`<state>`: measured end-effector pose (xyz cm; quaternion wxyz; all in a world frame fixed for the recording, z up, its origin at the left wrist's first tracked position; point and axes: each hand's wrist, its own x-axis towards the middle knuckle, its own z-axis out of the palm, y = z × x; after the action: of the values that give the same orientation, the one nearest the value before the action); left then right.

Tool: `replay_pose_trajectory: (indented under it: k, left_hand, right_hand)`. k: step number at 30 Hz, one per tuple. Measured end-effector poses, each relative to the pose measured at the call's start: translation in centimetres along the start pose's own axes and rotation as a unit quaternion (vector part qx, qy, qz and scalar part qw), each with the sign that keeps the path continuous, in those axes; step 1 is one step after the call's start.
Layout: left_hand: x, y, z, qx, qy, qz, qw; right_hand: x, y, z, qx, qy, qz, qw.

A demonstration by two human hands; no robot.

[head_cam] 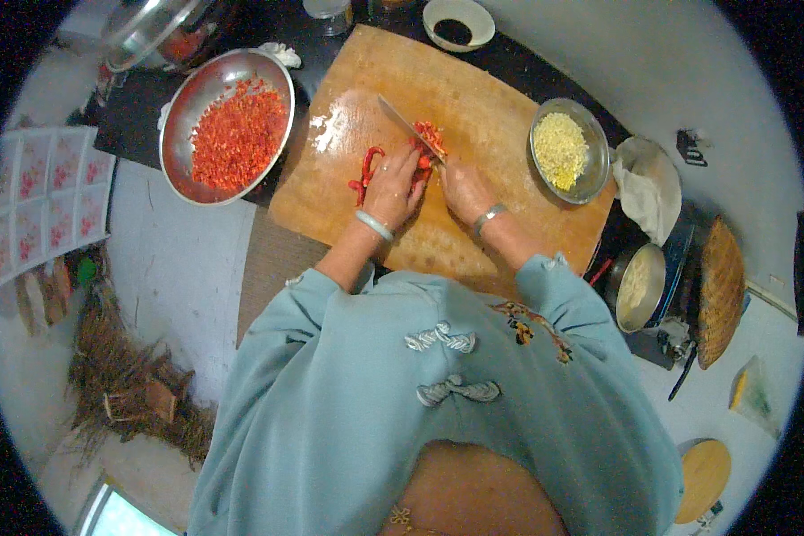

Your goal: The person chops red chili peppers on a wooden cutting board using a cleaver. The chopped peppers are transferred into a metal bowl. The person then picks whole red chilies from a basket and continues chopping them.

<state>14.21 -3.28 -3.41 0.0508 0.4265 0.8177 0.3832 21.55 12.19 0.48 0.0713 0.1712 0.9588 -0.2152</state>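
Note:
My right hand (467, 190) grips the handle of a kitchen knife (402, 119), whose blade slants to the upper left over a wooden cutting board (489, 107). Under and beside the fingers of my left hand (394, 186) lie red chili peppers, held against the board just left of the blade. Chopped red chili (431, 134) gathers on the blade's far side. Whole red chilies (367, 175) lie left of my left hand. A metal bowl of chopped red chili (238, 137) stands left of the board. On the board's right part, a bowl (561, 151) holds finely chopped pale yellow pieces.
A white bowl with dark liquid (458, 25) and a clear jar (328, 15) stand behind the board. A pale cloth (648, 191) and a pan with pale contents (640, 288) are at the right, near a woven basket (721, 293). A large metal vessel (151, 30) stands upper left.

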Motion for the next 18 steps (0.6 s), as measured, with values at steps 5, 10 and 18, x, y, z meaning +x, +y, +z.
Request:
replay_pose_trajectory:
  k: [5, 10, 18]
  left_hand:
    - [0.3, 0.2, -0.4, -0.008, 0.012, -0.008, 1.0]
    - [0.2, 0.7, -0.5, 0.006, 0.017, -0.013, 1.0]
    - [0.2, 0.0, 0.1, 0.001, 0.027, -0.002, 1.0]
  right_hand:
    - [1.1, -0.3, -3.7, 0.03, -0.071, -0.024, 0.997]
    - [-0.3, -1.3, -5.6, -0.072, -0.148, -0.022, 0.986]
    - [1.6, -0.5, -1.6, 0.005, -0.05, -0.046, 0.998]
